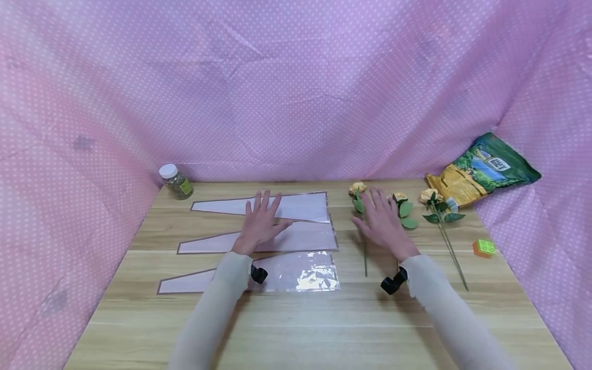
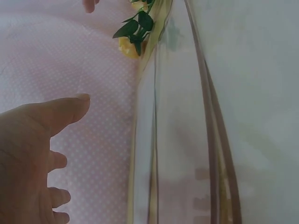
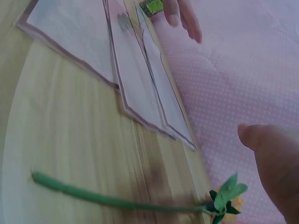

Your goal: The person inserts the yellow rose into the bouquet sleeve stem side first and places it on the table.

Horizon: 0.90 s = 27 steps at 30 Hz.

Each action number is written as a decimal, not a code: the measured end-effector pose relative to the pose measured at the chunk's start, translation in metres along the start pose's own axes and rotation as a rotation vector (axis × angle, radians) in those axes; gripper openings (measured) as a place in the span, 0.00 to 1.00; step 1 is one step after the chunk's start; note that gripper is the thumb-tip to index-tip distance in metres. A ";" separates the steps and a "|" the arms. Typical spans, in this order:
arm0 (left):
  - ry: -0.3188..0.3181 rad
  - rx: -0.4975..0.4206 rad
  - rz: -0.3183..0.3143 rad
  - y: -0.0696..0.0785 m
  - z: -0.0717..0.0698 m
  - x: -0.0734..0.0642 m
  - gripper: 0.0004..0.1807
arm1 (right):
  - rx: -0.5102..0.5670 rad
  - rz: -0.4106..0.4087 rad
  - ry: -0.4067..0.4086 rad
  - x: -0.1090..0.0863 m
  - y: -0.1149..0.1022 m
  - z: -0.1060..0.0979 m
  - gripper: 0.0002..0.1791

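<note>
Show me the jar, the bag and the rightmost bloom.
Jar (image 1: 176, 183): head view, on its clear body below the white lid.
Bag (image 1: 484, 170): head view, on its printed front.
Rightmost bloom (image 1: 428, 195): head view, on its pale yellow petals.

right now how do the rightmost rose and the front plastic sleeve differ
The rightmost rose is pale yellow with green leaves; the front plastic sleeve is whitish with a dark border. The rose has a thin stem; the sleeve is flat and widens rightward. Both lie on the table.
</note>
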<state>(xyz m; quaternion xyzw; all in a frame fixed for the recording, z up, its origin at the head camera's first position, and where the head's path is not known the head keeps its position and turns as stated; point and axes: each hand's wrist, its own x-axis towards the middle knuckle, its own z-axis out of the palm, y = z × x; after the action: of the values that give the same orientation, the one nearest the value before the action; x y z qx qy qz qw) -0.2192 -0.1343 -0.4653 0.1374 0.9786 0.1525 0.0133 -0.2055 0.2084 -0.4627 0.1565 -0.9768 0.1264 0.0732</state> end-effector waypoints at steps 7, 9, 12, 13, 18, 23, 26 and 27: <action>-0.043 -0.031 0.000 0.003 0.008 0.008 0.47 | -0.016 -0.042 -0.051 0.013 -0.024 0.010 0.42; -0.049 -0.035 0.000 0.005 0.009 0.010 0.47 | -0.027 -0.053 -0.072 0.017 -0.030 0.012 0.42; -0.060 -0.032 -0.003 0.007 0.012 0.013 0.48 | -0.037 -0.075 -0.092 0.023 -0.038 0.017 0.41; -0.064 -0.028 -0.005 0.008 0.012 0.014 0.48 | -0.033 -0.080 -0.097 0.025 -0.041 0.018 0.41; -0.075 -0.015 -0.008 0.011 0.018 0.019 0.48 | -0.012 -0.082 -0.111 0.034 -0.052 0.025 0.41; -0.094 -0.013 -0.015 0.015 0.023 0.022 0.48 | -0.019 -0.071 -0.143 0.042 -0.060 0.033 0.41; -0.109 -0.004 -0.014 0.017 0.025 0.024 0.48 | -0.017 -0.059 -0.165 0.045 -0.062 0.038 0.41; -0.112 0.002 -0.012 0.018 0.025 0.024 0.48 | -0.015 -0.055 -0.173 0.046 -0.062 0.040 0.41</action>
<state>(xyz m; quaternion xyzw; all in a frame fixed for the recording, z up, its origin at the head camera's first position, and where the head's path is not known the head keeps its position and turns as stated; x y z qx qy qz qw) -0.2362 -0.1038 -0.4836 0.1397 0.9773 0.1436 0.0686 -0.2329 0.1270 -0.4787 0.1929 -0.9758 0.1029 -0.0068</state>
